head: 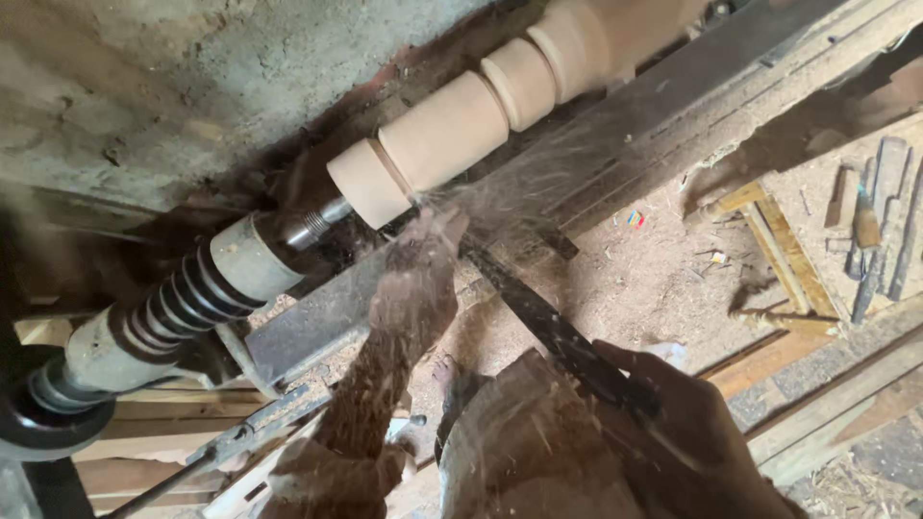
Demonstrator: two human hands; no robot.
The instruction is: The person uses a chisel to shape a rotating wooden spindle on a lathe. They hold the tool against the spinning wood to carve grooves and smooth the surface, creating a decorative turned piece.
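A pale turned wooden workpiece (452, 125) is mounted on a lathe and runs from centre to top right, with grooves cut into it. A long dark chisel (538, 312) reaches up to the groove near its left end, and wood chips spray from that spot. My left hand (418, 279), dusted with shavings, presses on the chisel near its tip, close to the tool rest. My right hand (678, 413) grips the chisel's handle end at lower right.
The lathe's spindle and ribbed pulley (183, 303) lie at the left. The metal bed (673, 106) runs diagonally under the workpiece. Sawdust covers the bench, and several other chisels (870, 226) lie at the right. A rough wall is behind.
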